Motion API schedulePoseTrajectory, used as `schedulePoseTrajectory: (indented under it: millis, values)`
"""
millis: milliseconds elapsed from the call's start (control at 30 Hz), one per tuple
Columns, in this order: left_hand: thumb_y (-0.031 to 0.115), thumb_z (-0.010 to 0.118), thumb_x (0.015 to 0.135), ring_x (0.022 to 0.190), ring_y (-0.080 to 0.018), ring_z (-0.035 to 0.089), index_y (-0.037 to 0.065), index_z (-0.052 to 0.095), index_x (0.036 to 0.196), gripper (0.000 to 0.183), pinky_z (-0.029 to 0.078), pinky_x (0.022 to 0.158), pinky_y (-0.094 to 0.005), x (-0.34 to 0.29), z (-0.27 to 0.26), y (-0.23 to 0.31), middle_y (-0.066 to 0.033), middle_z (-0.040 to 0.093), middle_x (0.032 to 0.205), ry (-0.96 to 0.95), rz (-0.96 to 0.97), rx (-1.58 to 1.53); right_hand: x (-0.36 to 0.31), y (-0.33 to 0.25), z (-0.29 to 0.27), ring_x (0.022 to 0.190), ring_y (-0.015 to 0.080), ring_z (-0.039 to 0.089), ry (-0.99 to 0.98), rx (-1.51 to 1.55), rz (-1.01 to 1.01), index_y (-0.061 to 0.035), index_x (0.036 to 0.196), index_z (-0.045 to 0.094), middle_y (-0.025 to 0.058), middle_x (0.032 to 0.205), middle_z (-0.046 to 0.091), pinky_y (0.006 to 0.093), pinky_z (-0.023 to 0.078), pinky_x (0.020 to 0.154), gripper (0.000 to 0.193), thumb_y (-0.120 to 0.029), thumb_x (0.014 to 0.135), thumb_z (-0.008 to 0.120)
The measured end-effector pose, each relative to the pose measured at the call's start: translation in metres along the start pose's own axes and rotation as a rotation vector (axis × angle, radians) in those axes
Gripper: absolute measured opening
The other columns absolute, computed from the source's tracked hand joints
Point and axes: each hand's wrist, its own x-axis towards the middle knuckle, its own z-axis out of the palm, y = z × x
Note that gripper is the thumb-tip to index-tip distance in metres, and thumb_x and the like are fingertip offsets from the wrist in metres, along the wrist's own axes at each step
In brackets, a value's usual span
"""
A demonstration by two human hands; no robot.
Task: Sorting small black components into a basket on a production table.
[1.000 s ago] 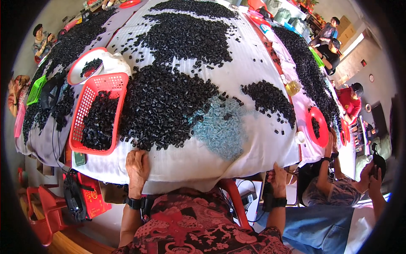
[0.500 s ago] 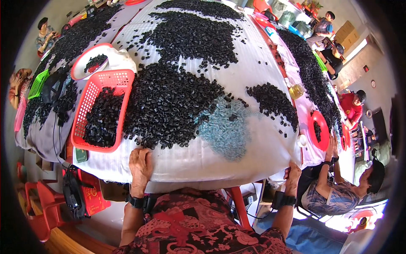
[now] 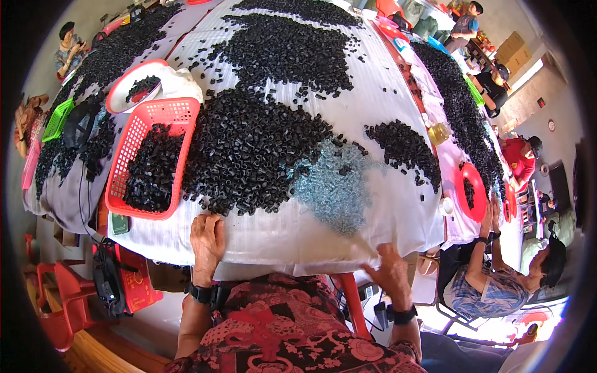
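Note:
My left hand [image 3: 207,239] is closed at the near edge of the white cloth [image 3: 273,248], its bent fingers pressed on the fabric. My right hand [image 3: 390,272] is open just off the cloth's near edge towards the right, fingers apart, thumb slightly blurred, with nothing visible in it. Beyond my hands lies a large heap of small black tubular pieces [image 3: 249,152]. A patch of tiny clear bluish pieces [image 3: 336,189] spreads beside it. A smaller black pile [image 3: 404,150] sits at the right.
Left of the heap stands a red plastic basket [image 3: 186,143] partly filled with black pieces, near a red-rimmed basin [image 3: 118,93]. A white cup [image 3: 446,206] and a red ring-shaped tray [image 3: 471,193] lie on the right. A co-worker [image 3: 497,280] sits at the right; others are farther off.
My right hand has let go of the cloth's right corner and moved left, its fingers spreading. My left hand stays at the cloth's edge.

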Motion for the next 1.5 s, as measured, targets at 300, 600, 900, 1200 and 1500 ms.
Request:
schedulePoseTrajectory:
  millis: [300,600,900,1200,1500]
  values:
    - [0.005,0.06,0.081,0.079,-0.0343,0.054,0.004,0.057,0.091,0.01,0.044,0.07,-0.0431,-0.004,0.003,-0.004,-0.0148,0.056,0.084,0.012,0.016,-0.002,0.03,-0.001,0.003,0.076,0.0269,0.052,-0.011,-0.168,-0.368,-0.0061,0.079,0.053,0.0094,0.081,0.051,0.0378,0.042,0.068,0.007,-0.002,0.073,0.054]
    - [0.005,0.06,0.08,0.08,-0.033,0.054,0.003,0.058,0.089,0.01,0.044,0.071,-0.0423,-0.003,0.001,-0.002,-0.0142,0.057,0.085,0.012,0.008,-0.002,0.023,0.002,0.001,0.075,0.0286,0.054,0.087,-0.041,-0.33,-0.004,0.079,0.054,0.0107,0.08,0.053,0.0398,0.044,0.066,0.01,0.0,0.07,0.059]
    - [0.002,0.06,0.079,0.081,-0.0326,0.056,0.003,0.058,0.089,0.011,0.046,0.071,-0.0415,0.001,-0.002,0.004,-0.0144,0.057,0.086,0.0,-0.006,0.012,0.031,-0.011,-0.016,0.077,0.0313,0.055,0.354,0.127,-0.22,-0.0023,0.079,0.055,0.012,0.082,0.057,0.0399,0.045,0.069,0.008,0.001,0.074,0.059]
    - [0.001,0.062,0.077,0.079,-0.0316,0.057,0.003,0.059,0.087,0.011,0.047,0.071,-0.0404,0.001,-0.006,0.006,-0.0135,0.058,0.083,0.013,-0.028,0.01,0.009,0.011,-0.003,0.073,0.0337,0.056,-0.232,0.197,-0.057,-0.002,0.077,0.052,0.0134,0.075,0.055,0.0421,0.045,0.064,0.012,-0.005,0.076,0.063]
    - [0.001,0.064,0.075,0.079,-0.032,0.057,0.003,0.059,0.087,0.013,0.047,0.072,-0.0411,-0.001,0.004,-0.001,-0.0134,0.057,0.082,0.067,0.016,0.014,0.05,-0.032,0.023,0.069,0.035,0.058,-0.109,0.272,-0.12,-0.0058,0.083,0.052,0.0138,0.078,0.056,0.0438,0.046,0.058,0.011,-0.012,0.08,0.06]
